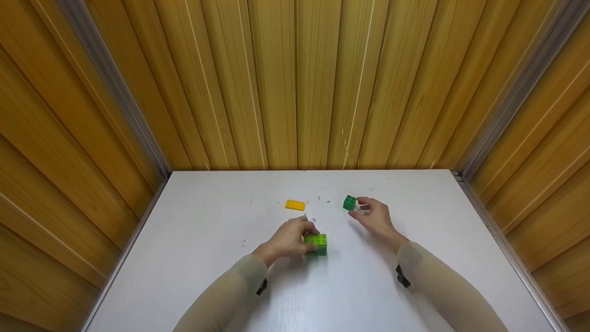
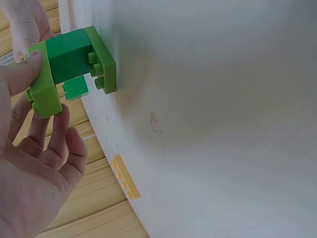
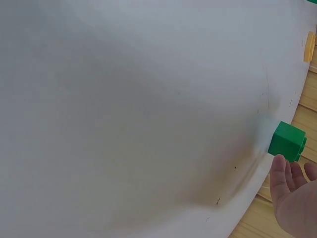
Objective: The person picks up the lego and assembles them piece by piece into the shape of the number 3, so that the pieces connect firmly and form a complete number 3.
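My left hand [image 1: 290, 237] grips a stack of toy building bricks, thumb on one side and fingers on the other. Its light green top brick [image 2: 45, 89] sits on a dark green brick [image 2: 69, 55], with a light green base piece [image 2: 104, 59] underneath showing bare studs. To the right and farther back, a small dark green brick [image 1: 349, 203] stands on the table. My right hand [image 1: 375, 216] is beside it, thumb and forefinger spread apart with the fingertips right at its near side. The right wrist view shows these fingers [image 3: 280, 173] close against the green brick [image 3: 287, 141].
A flat yellow brick [image 1: 295, 204] lies on the white table [image 1: 207, 240], behind my left hand. Wood-patterned panels [image 1: 318, 92] rise along the table's back edge and both sides. Small dark marks dot the tabletop between the bricks.
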### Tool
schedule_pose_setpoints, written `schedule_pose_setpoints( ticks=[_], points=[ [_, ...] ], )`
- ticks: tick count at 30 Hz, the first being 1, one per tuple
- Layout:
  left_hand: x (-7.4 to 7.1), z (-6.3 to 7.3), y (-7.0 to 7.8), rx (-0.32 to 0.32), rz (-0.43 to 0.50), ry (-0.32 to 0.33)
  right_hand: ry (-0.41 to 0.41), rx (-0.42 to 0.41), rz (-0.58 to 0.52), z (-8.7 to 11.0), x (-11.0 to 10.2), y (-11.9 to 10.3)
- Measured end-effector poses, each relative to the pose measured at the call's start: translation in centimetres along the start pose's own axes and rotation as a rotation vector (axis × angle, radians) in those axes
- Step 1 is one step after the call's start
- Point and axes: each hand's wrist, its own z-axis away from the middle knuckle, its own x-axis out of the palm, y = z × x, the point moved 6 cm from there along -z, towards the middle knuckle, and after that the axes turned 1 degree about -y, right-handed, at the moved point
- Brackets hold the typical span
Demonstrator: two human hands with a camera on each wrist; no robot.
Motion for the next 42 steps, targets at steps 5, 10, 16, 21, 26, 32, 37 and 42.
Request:
schedule_pose_setpoints(
  ticks=[5,10,16,21,26,32,37,42],
  points=[
    [-0.1,0.0,0.1,0.046,-0.03,0.013,0.032,-0.002,-0.005,-0.6,-0.1,0.1],
    [-0.1,0.1,0.0,0.025,-0.021,0.005,0.023,0.042,-0.016,-1.2,-0.1,0.6],
    [0.0,0.1,0.0,0.022,-0.024,0.004,0.012,0.07,0.002,-1.9,0.0,1.3],
    [0.1,0.1,0.0,0.018,-0.025,0.006,0.003,0.09,0.014,-2.4,0.1,1.6],
    [0.1,0.1,0.1,0.012,-0.027,0.008,-0.01,0.104,-0.009,-2.7,0.1,1.6],
    [-0.2,0.1,0.4,0.059,-0.049,0.017,-0.024,0.092,0.001,-3.2,0.1,1.2],
    [-0.2,0.1,0.5,0.096,-0.063,0.028,-0.01,0.048,0.018,-3.3,0.4,0.6],
    [-0.1,0.1,0.4,0.084,-0.054,0.021,-0.011,0.061,0.001,-3.4,0.9,0.5]
  ],
)
